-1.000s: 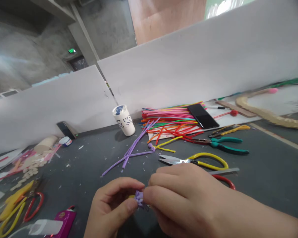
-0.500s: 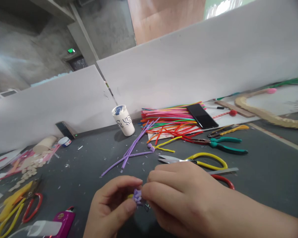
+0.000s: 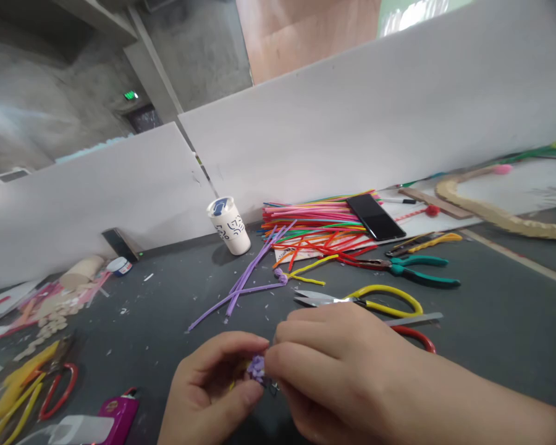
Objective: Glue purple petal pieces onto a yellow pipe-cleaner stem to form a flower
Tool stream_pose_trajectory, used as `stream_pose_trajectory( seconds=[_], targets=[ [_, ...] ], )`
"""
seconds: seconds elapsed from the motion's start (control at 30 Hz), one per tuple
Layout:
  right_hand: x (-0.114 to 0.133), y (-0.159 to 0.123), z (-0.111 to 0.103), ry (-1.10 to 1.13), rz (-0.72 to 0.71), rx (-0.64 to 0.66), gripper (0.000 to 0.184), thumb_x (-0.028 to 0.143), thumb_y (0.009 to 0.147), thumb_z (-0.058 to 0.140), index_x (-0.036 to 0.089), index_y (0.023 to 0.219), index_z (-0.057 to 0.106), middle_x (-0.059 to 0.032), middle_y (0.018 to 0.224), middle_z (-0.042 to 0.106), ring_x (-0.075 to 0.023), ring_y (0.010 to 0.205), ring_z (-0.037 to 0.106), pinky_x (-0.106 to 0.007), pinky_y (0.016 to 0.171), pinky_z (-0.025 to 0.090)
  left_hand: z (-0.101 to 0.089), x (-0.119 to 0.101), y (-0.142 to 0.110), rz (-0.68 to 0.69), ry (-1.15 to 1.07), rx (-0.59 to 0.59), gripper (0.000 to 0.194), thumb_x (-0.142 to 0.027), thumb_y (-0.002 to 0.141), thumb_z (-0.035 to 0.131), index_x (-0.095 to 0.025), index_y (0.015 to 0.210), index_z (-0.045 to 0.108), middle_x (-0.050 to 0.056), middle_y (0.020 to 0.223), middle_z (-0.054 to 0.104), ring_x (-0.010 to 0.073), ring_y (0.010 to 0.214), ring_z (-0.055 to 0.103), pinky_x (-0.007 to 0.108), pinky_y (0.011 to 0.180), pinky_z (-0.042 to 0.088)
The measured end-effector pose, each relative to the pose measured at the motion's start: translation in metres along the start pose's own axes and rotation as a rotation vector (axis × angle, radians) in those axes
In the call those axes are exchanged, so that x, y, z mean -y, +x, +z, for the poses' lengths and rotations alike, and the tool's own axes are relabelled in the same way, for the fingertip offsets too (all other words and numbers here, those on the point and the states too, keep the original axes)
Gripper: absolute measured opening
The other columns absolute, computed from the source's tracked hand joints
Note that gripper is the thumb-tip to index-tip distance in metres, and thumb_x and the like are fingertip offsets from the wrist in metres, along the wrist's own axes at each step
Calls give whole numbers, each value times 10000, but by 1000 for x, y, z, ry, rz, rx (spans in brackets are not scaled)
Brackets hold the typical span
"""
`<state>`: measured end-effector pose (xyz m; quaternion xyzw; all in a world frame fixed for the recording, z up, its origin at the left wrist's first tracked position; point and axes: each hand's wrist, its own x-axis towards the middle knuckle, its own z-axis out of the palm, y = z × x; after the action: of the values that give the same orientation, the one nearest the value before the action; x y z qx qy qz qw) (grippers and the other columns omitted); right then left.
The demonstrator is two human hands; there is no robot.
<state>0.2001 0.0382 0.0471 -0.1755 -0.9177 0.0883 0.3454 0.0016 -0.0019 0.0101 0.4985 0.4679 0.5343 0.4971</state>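
Observation:
In the head view, a small curled purple pipe-cleaner piece point(image 3: 256, 369) with a bit of yellow sits between my hands at the lower middle. My left hand point(image 3: 213, 386) is closed on it, thumb below and index finger above. Pinched fingers of my right hand point(image 3: 324, 364) meet its right side and cover what they hold. A thin dark wire loop point(image 3: 273, 388) peeks out beneath them. Beyond lie long purple pipe cleaners point(image 3: 245, 284) and a purple-and-yellow pipe-cleaner figure point(image 3: 282, 277). Yellow-handled scissors point(image 3: 389, 300) rest just past my right hand.
Green-handled pliers point(image 3: 417, 272), a phone point(image 3: 376, 217) and a bundle of coloured pipe cleaners point(image 3: 306, 216) lie toward the back right. A white cup point(image 3: 229, 228) stands near the partition. At left are a magenta glue gun point(image 3: 119, 415) and red-handled pliers point(image 3: 58, 389).
The left thumb has shifted slightly right along the purple piece, and more yellow shows at its left. The right hand stays nearly in place.

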Motion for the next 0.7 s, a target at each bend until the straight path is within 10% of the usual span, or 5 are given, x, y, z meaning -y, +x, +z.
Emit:
stream_pose_trajectory(
  seconds=[0.7],
  targets=[
    [-6, 1, 7, 28, -13, -13, 183, 32, 817, 498, 156, 743, 610, 14, 678, 575, -116, 577, 453, -246, 514, 313, 19, -8, -3, -63, 14, -193, 207, -322, 529, 894, -276, 723, 834, 20, 697, 793, 185, 673, 700, 193, 636, 529]
  ],
)
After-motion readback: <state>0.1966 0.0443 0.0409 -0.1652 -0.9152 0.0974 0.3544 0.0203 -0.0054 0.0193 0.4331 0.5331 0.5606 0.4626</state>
